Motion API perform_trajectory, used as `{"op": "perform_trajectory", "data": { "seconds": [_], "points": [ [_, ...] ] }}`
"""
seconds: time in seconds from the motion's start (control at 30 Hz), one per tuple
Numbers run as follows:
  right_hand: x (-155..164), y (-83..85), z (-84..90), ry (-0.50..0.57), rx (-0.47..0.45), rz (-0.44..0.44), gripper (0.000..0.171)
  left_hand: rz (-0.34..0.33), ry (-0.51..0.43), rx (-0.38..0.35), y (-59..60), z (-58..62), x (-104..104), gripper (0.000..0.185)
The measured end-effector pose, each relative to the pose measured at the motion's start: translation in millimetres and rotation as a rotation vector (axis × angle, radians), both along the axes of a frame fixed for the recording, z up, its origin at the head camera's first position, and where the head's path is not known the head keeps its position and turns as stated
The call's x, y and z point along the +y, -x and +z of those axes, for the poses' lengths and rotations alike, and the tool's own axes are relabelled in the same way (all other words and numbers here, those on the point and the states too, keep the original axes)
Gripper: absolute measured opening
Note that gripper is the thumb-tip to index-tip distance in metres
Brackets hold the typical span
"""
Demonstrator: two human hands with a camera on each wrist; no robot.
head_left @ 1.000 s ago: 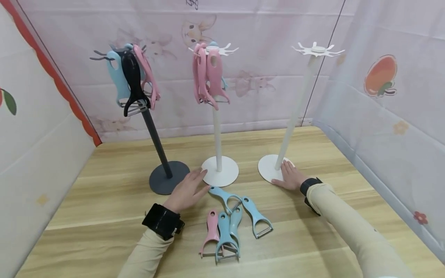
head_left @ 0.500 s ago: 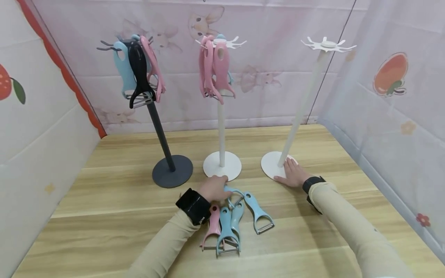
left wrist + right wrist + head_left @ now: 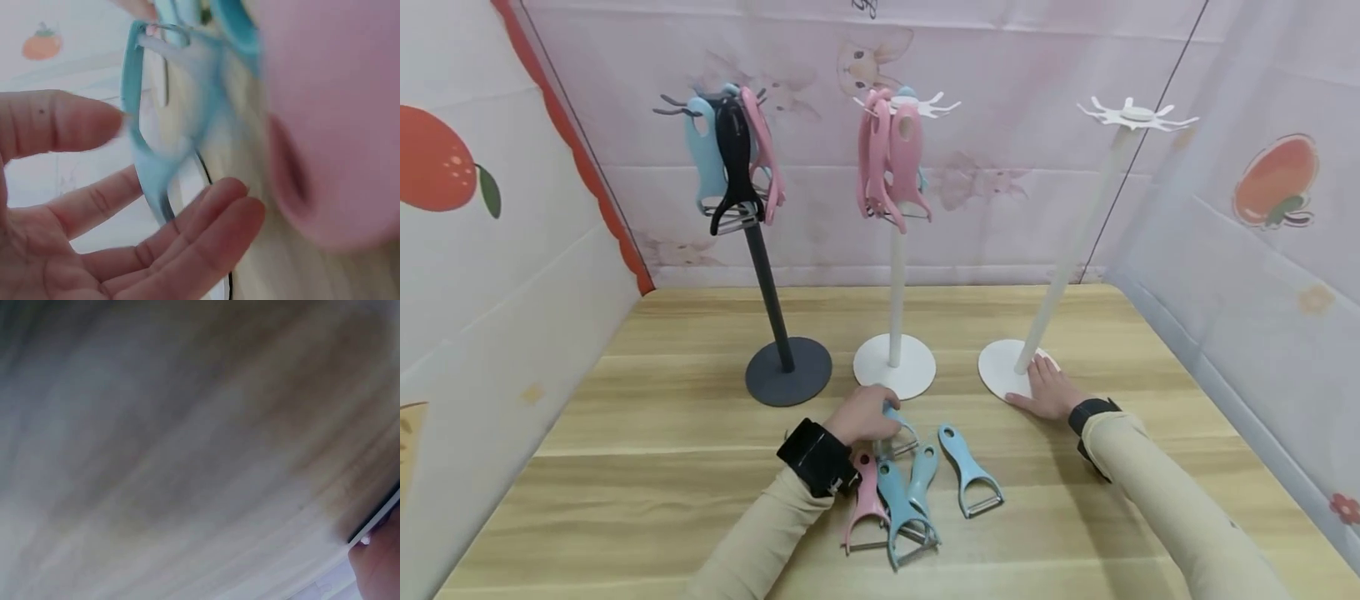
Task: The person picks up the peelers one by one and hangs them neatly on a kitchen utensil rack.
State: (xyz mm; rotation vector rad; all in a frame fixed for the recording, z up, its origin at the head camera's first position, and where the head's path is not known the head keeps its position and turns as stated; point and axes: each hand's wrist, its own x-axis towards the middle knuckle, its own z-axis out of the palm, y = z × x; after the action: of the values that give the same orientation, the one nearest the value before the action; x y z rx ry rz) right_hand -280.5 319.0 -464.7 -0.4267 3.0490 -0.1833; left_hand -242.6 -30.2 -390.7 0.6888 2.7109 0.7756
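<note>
My left hand [image 3: 863,414] curls over a light blue peeler [image 3: 904,423] just in front of the middle white stand's base [image 3: 880,375]. In the left wrist view, the thumb lies against one side of this peeler's frame and the fingers [image 3: 212,219] bend behind its handle. Close beside are a pink peeler [image 3: 867,492] and two blue peelers, one [image 3: 895,492] overlapping the other [image 3: 922,473]. Another blue peeler [image 3: 967,468] lies apart to the right. My right hand [image 3: 1051,392] rests with straight fingers on the right white stand's round base [image 3: 996,367].
At left a dark grey stand [image 3: 767,292] carries blue, black and pink peelers on its hooks. Several pink peelers [image 3: 904,150] hang from the middle white stand. The right stand's hook ring [image 3: 1138,115] holds none. Printed cloth walls [image 3: 1015,225] border the wooden table [image 3: 625,467].
My left hand has moved right from beside the middle base and curled onto the blue peeler, which has shifted slightly. The right hand stays on its base. The head view has shifted somewhat.
</note>
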Motion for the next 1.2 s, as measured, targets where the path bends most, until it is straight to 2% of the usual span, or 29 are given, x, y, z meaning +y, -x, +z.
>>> {"op": "perform_trajectory", "data": {
  "seconds": [0.13, 0.27, 0.4, 0.53, 0.7, 0.93, 1.07, 1.2],
  "points": [
    [0, -2.5, -0.4, 0.018, 0.003, -0.009, 0.089, 0.033, -0.077, 0.048, -4.4, -0.4, -4, 0.020],
    [0, -4.5, -2.1, 0.053, 0.003, -0.021, 0.097, 0.043, -0.146, 0.140, -6.9, 0.0, -3, 0.010],
    [2, -5.9, -3.9, 0.060, -0.002, -0.023, 0.099, -0.016, -0.177, 0.226, -8.4, 11.3, 6, 0.013],
    [3, -5.8, -3.6, 0.037, -0.028, -0.035, 0.093, -0.114, -0.216, 0.295, -10.2, 38.2, 27, 0.023],
    [0, -3.2, -1.5, 0.051, -0.046, -0.049, 0.094, -0.185, -0.332, 0.466, -9.3, 77.0, 60, 0.026],
    [-3, 2.1, -6.1, 0.023, -0.030, -0.023, 0.104, -0.220, -0.452, 0.681, 3.1, 122.9, 99, 0.016],
    [0, 2.7, -7.3, 0.011, -0.007, 0.000, 0.102, -0.210, -0.520, 0.752, 7.5, 149.1, 119, 0.012],
    [3, 1.9, -7.6, -0.008, 0.026, 0.019, 0.092, -0.191, -0.518, 0.801, 7.4, 171.6, 137, 0.012]
  ]
}}
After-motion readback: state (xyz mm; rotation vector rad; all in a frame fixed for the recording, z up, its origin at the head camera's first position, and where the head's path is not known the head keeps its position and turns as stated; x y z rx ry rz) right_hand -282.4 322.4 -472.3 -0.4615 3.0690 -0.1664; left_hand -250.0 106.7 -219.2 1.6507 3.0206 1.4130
